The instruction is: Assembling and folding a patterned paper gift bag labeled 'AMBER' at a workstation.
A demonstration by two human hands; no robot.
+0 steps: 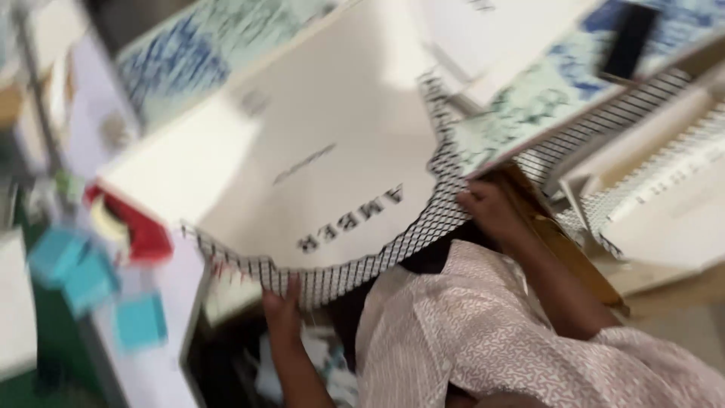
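A large white card sheet (317, 151) with dark printed lettering and a black-and-white checked border lies tilted across the worktop, its near edge bowed downward. My left hand (283, 310) grips that near edge from below at the lower left. Fingers of my right hand (487, 208) close on the same checked border at the right, where it curls under the table edge. The whole view is motion-blurred. My patterned pink shirt fills the lower right.
A blue-and-white patterned table surface (189, 53) shows behind the sheet. A black phone (627, 41) lies at the upper right. More checked-edge sheets (664, 196) are stacked at right. A red tape dispenser (132, 223) and teal boxes (83, 276) stand at left.
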